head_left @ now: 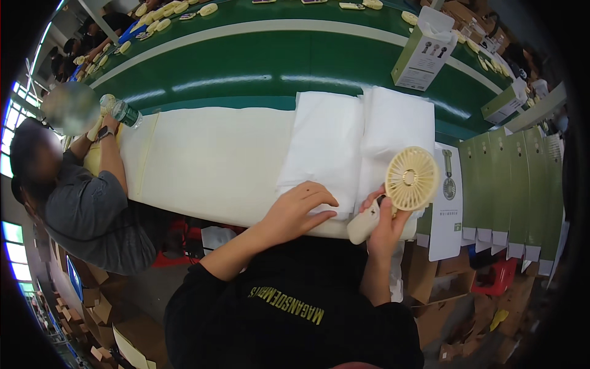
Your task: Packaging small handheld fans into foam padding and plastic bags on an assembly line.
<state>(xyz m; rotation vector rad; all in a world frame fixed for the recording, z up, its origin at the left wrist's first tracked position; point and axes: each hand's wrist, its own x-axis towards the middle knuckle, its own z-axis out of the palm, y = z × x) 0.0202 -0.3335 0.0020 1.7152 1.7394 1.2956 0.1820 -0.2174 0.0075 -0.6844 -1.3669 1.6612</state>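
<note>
My right hand [385, 226] grips a cream handheld fan [413, 176] by its handle, the round grille pointing up and away from me. My left hand [301, 209] rests low over the near edge of a white sheet stack [326, 132], fingers extended and holding nothing; whether it touches the sheets I cannot tell. A second stack of white sheets [399, 120] lies to the right, partly behind the fan. Both stacks sit on a padded cream work surface [215, 163].
Flat green-and-white cartons [501, 184] stand in a row at right. An open box [425, 52] stands on the green conveyor [246, 67], where several cream fan parts lie farther off. At left a co-worker [98, 203] sits near a bottle [127, 114]. Cardboard boxes [445, 280] are below right.
</note>
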